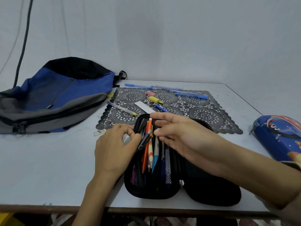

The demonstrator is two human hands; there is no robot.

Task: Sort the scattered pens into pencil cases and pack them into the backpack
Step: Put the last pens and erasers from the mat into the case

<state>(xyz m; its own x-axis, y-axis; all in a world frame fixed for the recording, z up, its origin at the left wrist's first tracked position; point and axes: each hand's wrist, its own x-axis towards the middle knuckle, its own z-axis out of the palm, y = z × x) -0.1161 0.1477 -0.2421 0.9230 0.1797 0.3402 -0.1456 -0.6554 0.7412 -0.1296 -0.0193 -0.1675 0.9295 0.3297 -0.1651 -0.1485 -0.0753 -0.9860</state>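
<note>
In the soft, open pencil case [153,191] at lower centre, left hand [114,149] fingers pinch a light, slick dark pen [144,140] mid-barrel; right hand [184,136] grip cannot be told.

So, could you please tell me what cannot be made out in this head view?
Blue pencil case: right part cut off by the frame edge, head view.
Backpack: left end cut off; contents hidden by its own fabric.
Black pencil case: far end, and any grip there, covered by the right hand.
Left hand: its curled fingers hide whether it pinches the dark pen.
</note>
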